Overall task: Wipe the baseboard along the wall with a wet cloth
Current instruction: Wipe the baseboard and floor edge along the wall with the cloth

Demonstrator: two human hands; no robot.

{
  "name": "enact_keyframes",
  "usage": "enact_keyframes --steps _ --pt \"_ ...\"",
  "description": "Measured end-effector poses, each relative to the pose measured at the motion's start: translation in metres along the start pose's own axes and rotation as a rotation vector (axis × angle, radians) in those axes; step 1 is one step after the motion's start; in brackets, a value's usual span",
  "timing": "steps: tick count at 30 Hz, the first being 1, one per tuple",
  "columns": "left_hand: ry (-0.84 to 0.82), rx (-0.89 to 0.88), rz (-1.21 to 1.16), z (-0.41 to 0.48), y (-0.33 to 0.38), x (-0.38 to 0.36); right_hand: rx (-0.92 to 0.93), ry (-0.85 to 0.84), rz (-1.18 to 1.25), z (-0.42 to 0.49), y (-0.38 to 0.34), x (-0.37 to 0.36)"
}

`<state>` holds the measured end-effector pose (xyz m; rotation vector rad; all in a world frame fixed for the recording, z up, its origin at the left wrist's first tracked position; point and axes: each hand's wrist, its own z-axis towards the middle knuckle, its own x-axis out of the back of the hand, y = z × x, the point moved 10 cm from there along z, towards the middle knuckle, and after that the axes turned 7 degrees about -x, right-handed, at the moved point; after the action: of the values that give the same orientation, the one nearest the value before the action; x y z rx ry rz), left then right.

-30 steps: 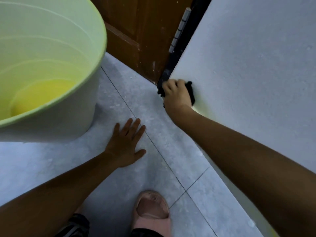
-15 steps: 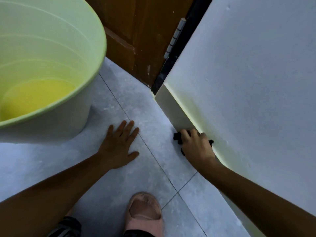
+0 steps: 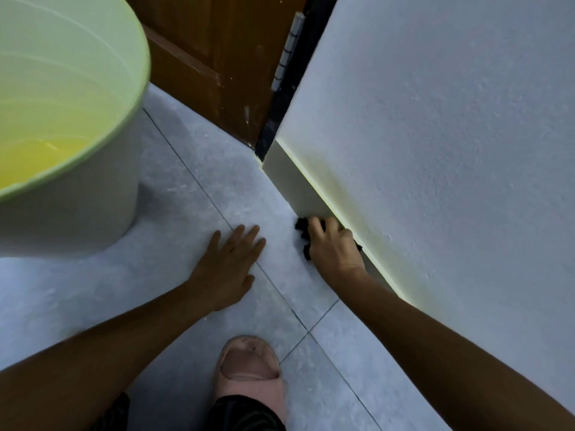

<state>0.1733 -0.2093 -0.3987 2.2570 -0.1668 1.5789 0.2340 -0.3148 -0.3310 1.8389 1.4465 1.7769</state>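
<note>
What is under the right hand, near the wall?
A black cloth is under the right hand, pressed against the baseboard. Only its edges show; the hand covers most of it.

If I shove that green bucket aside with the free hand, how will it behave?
The green bucket holds only a shallow pool of yellowish liquid, so it is probably light and should slide on the smooth floor tiles. It is tall with a narrower base, so a push near the rim may tip it; push low. The liquid would likely slosh.

Home interior: tiled floor [image 3: 193, 231], white plastered wall [image 3: 451, 135], wooden door [image 3: 217, 57] on hinges, green bucket [image 3: 102, 169], slipper [image 3: 250, 373].
</note>
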Motion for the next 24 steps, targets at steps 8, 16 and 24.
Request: enact_keyframes --steps 8,16,24 --pt "-0.261 -0.061 -0.003 0.008 0.031 -0.018 -0.133 -0.009 0.042 -0.058 0.039 -0.008" --pt "-0.34 -0.055 -0.005 0.006 0.029 -0.021 -0.156 0.136 0.074 -0.017 0.023 0.018" --pt "-0.228 -0.009 0.032 0.006 0.031 -0.023 -0.093 0.087 0.037 -0.089 0.022 -0.047"
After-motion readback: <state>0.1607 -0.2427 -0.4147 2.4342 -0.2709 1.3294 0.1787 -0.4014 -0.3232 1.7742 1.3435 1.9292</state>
